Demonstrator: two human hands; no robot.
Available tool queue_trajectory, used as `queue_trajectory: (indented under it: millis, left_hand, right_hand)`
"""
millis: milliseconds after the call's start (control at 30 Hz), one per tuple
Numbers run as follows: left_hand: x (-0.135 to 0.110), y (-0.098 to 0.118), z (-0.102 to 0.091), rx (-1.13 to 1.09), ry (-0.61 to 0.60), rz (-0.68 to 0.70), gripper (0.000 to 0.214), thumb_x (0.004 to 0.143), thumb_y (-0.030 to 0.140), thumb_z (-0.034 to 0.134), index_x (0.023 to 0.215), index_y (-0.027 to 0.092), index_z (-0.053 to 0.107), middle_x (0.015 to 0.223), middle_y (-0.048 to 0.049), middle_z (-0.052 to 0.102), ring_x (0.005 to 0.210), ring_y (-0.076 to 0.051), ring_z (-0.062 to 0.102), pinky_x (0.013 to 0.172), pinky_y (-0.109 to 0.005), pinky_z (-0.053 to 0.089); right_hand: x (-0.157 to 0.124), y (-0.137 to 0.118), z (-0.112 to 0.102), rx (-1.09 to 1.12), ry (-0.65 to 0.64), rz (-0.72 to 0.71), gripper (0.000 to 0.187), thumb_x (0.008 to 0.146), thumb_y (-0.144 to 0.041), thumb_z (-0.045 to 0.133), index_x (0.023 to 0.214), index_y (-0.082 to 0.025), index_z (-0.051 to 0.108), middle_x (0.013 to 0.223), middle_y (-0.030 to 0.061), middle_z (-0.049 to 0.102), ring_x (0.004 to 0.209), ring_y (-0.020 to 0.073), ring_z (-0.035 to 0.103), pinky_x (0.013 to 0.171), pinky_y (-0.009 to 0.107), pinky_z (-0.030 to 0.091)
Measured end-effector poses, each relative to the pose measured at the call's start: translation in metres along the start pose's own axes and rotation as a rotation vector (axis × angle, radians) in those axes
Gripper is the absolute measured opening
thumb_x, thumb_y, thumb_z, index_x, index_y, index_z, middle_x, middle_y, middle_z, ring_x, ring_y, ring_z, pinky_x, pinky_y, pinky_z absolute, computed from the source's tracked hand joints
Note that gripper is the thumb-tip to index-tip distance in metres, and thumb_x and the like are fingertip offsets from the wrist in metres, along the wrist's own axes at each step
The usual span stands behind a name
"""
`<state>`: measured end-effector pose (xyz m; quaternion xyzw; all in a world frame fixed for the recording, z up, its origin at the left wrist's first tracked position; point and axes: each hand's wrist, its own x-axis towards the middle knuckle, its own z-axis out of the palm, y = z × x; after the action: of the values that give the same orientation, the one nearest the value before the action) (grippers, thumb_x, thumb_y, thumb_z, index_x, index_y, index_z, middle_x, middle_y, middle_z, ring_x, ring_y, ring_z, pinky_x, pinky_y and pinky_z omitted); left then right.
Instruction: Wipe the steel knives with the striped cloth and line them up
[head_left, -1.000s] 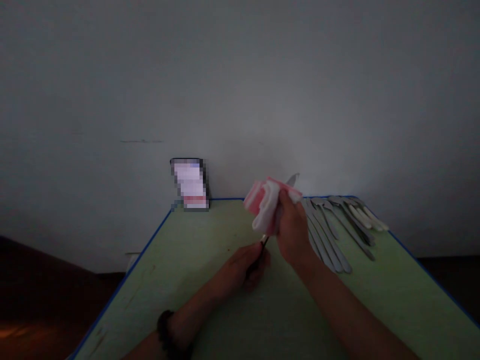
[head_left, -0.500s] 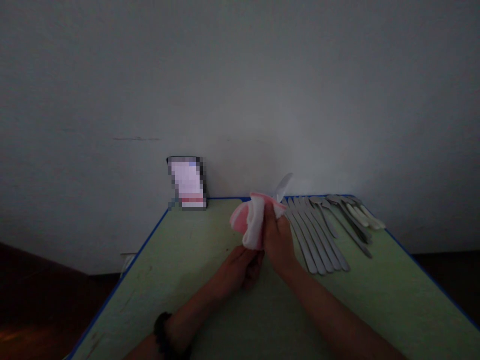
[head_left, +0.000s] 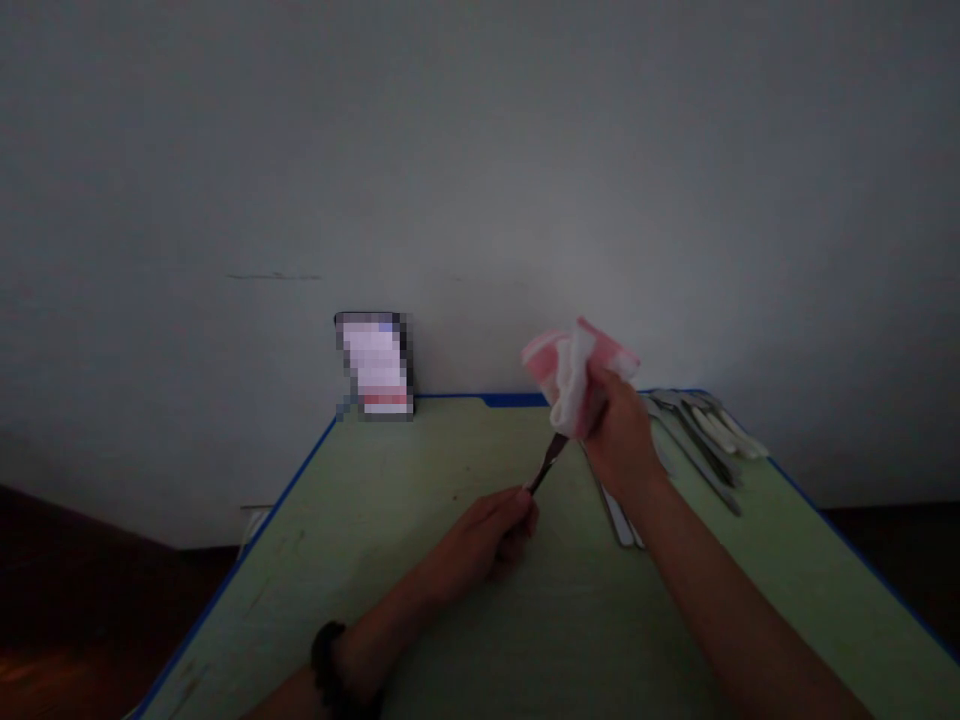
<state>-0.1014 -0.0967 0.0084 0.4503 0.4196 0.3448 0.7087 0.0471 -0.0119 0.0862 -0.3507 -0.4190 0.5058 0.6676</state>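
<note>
My left hand (head_left: 491, 532) is closed round the dark handle end of a metal utensil (head_left: 550, 460) that slants up and to the right. My right hand (head_left: 622, 440) grips a pink and white cloth (head_left: 576, 372) bunched over the utensil's upper end, so that end is hidden. Both hands hover over the middle of a pale green table (head_left: 420, 600) with a blue edge. A dark band sits on my left wrist.
Several metal spoons and similar cutlery (head_left: 697, 440) lie in a row on the table's far right, partly behind my right arm. A blurred upright card (head_left: 375, 365) stands at the table's far edge against the grey wall. Dark floor lies left of the table.
My right hand has slid the cloth up and to the right along the utensil, covering its tip and baring more of the shaft. My left hand has stayed put.
</note>
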Motion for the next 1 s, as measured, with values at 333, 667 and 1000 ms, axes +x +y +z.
queue_trajectory:
  millis: [333,667,1000]
  left_hand:
    - [0.008,-0.007,-0.004,0.041,0.234,0.063,0.040,0.080,0.056,0.047,0.064,0.019,0.043,0.042,0.0081,0.035,0.032,-0.006,0.029,0.032,-0.017,0.022]
    - [0.003,0.002,0.003,0.057,0.058,0.029,0.039,0.081,0.054,0.051,0.065,0.019,0.042,0.047,0.0089,0.034,0.036,-0.004,0.029,0.033,-0.016,0.021]
    - [0.007,-0.003,-0.003,-0.031,0.060,-0.001,0.043,0.084,0.057,0.043,0.064,0.019,0.044,0.042,0.0095,0.029,0.033,-0.005,0.024,0.032,-0.017,0.019]
  right_hand:
    - [-0.059,0.061,0.019,-0.490,-0.022,0.153,0.053,0.080,-0.059,0.045,0.044,-0.020,0.038,0.041,-0.0032,0.037,0.041,0.0092,0.032,0.039,0.025,0.018]
    - [-0.018,0.038,0.002,-0.108,0.061,0.131,0.037,0.075,-0.055,0.056,0.075,-0.017,0.057,0.057,-0.0037,0.050,0.047,0.0093,0.039,0.043,0.022,0.028]
    - [-0.017,0.033,0.002,-0.014,-0.003,0.218,0.035,0.066,-0.045,0.069,0.086,-0.017,0.062,0.069,0.0008,0.062,0.057,0.0123,0.053,0.048,0.023,0.037]
